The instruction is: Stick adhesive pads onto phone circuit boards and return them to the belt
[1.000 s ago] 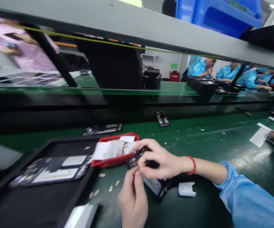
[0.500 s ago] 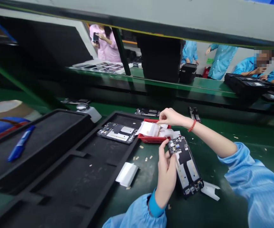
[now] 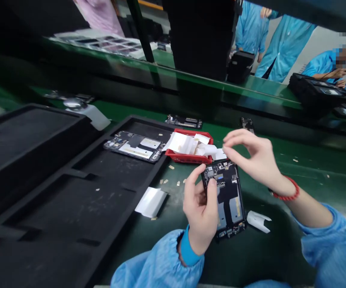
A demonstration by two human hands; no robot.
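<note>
My left hand [image 3: 201, 208] grips an opened phone [image 3: 229, 192] by its left edge, thumb on the front; circuit boards and pale battery-bay areas show on its face. Just above the phone's top end, my right hand [image 3: 251, 156] has thumb and index tips pinched close together. Whatever sits between those tips, if anything, is too small to make out. Behind the phone, a red bin [image 3: 188, 159] holds crumpled white paper pieces [image 3: 183, 143], some hanging over its rim. A second opened phone [image 3: 133, 146] lies on the black tray [image 3: 101, 224] to the left.
A folded white paper piece [image 3: 151, 202] and a curled white scrap [image 3: 258, 221] lie on the green bench, with several tiny beige bits. A white bottle with a metal top [image 3: 91, 114] stands at the back left. More phone parts [image 3: 184, 121] lie behind the bin. People in blue coats are beyond.
My right hand has moved from over the red bin to the right and nearer, beside the phone's top end. The phone stays in my left hand, now more upright. The view has shifted.
</note>
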